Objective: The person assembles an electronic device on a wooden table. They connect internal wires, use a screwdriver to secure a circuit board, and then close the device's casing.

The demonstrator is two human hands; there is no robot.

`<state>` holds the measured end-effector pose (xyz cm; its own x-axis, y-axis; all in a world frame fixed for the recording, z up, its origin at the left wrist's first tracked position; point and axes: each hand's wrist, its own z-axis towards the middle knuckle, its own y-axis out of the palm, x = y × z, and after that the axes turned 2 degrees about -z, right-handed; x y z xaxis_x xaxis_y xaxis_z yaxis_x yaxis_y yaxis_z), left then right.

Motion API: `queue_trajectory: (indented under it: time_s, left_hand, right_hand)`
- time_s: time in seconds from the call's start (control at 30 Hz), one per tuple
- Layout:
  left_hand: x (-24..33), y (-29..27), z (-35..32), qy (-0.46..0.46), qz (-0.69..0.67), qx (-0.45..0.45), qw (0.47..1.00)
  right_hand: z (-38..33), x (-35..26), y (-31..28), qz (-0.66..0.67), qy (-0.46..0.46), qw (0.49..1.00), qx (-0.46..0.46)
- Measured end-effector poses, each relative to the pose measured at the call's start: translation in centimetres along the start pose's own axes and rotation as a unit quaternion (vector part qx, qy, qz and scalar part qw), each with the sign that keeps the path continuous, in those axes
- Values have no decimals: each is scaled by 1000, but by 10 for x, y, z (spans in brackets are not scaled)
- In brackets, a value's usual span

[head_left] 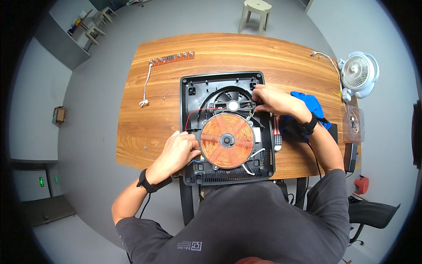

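Note:
In front of me lies the opened black housing (190,105) of an induction cooker. A round copper coil (215,152) sits in its near half, with a dark disc at its centre. Beyond the coil, a bracket with a white round pad (233,105) crosses the black fan (228,95). My left hand (179,149) is closed at the coil's left edge, its fingertips partly hidden. At the housing's right side, my right hand (272,101) is closed beside the bracket's end; what its fingers pinch is hidden. A red wire (188,119) loops between coil and bracket.
A button circuit board (171,58) with a white cable (147,86) lies far left, loose screws (165,96) nearby. Right of the housing are a red-and-black tool (276,134), a blue cloth-like item (312,104), a clear tray (353,125) and a white fan (359,72). A stool (257,6) stands beyond the table.

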<state>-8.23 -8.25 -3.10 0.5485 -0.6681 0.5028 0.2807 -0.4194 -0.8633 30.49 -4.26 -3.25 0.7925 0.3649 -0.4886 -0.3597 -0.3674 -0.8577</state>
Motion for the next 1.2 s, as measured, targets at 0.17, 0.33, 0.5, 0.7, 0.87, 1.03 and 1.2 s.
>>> queue_trajectory:
  time_s: [0.17, 0.33, 0.5, 0.7, 0.87, 1.03, 1.2]
  left_hand:
    - [-3, -10, 8, 11, 2, -46, 999]
    - [2, -46, 18, -17, -22, -47, 999]
    - [-5, -73, 46, -50, -26, 22, 998]
    - [-22, -59, 85, 25, 11, 23, 999]
    - [-31, -46, 101, 57, -8, 1, 998]
    - [-34, -39, 101, 47, -24, -4, 999]
    - [-33, -36, 99, 52, -39, 0, 998]
  right_hand:
    - [0, 0, 0, -3, 7, 1000, 4]
    - [0, 0, 1, -14, -4, 1000, 14]
    - [1, -5, -7, 8, -2, 1000, -21]
    - [4, -15, -24, 0, -5, 997, -77]
    - [0, -29, -37, -52, -22, 998, -16]
    - [1, -28, -32, -107, -15, 994, -7]
    - [0, -21, -24, -129, -39, 991, -6]
